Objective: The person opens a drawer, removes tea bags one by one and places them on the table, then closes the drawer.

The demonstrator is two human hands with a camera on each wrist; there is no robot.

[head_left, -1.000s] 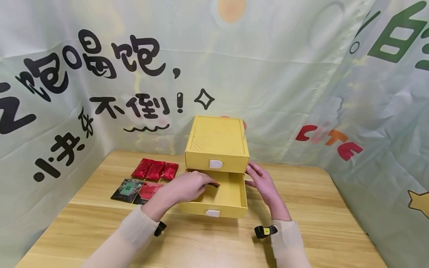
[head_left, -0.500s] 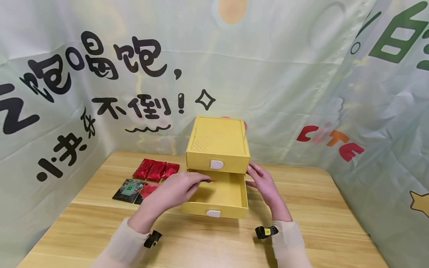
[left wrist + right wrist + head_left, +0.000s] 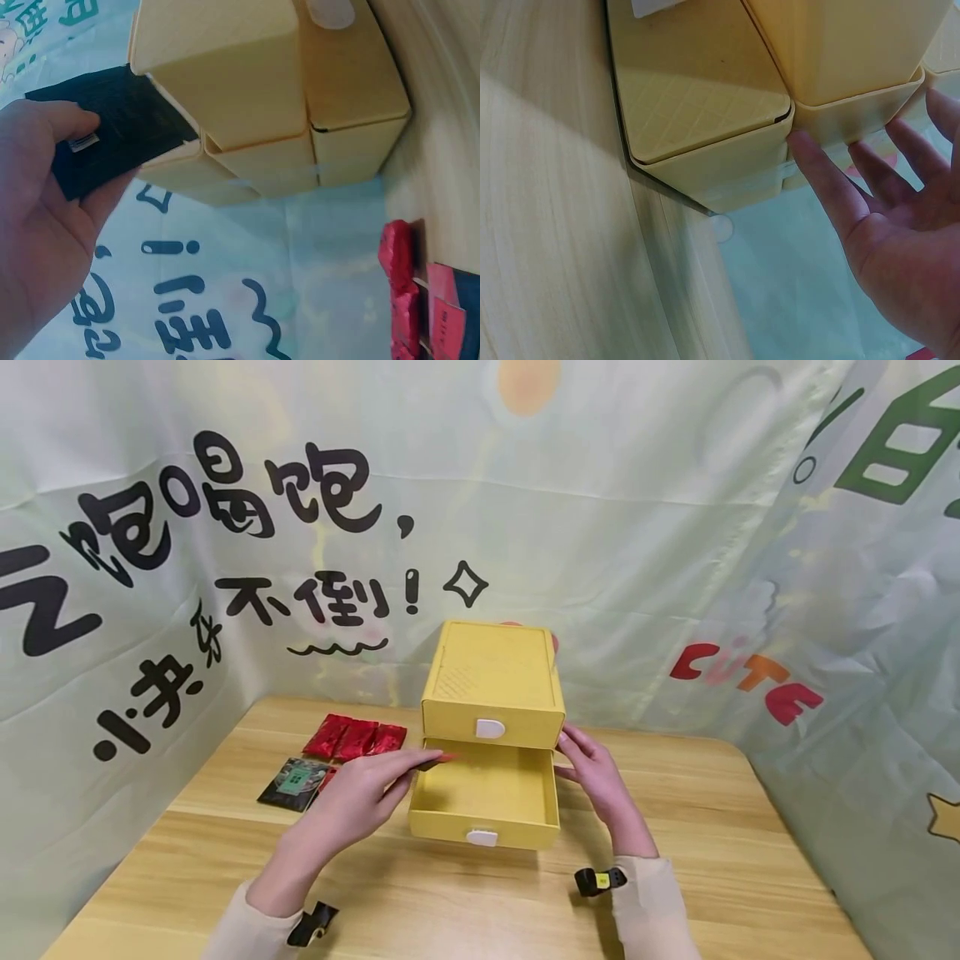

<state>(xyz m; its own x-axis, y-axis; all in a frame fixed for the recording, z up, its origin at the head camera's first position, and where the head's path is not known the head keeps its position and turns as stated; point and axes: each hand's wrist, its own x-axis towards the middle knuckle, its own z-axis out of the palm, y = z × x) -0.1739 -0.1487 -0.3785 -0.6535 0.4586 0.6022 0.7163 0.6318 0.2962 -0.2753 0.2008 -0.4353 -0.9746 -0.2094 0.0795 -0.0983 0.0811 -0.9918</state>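
Observation:
A yellow drawer box [image 3: 491, 668] stands on the table with one drawer [image 3: 487, 831] pulled out; its bare floor shows. My left hand [image 3: 348, 793] pinches a flat dark sachet [image 3: 124, 112] between thumb and fingers, above the left side of that drawer. In the left wrist view the sachet's black side carries a small white label [image 3: 84, 142]; a red part shows in the head view. My right hand [image 3: 600, 781] is at the box's right side, its fingers fairly straight and spread; the right wrist view shows the fingertips [image 3: 802, 142] against the box wall.
Red foil packets [image 3: 352, 737] lie in a row at the left. Before them lies a black sachet with a green label [image 3: 296, 783]; beside it, a red-and-black one is mostly hidden by my left hand. A printed cloth [image 3: 600, 568] hangs behind the wooden table [image 3: 712, 827].
My left hand has drawn back leftward from over the open drawer, carrying the dark sachet. The right hand keeps its place at the box. The head view has shifted slightly.

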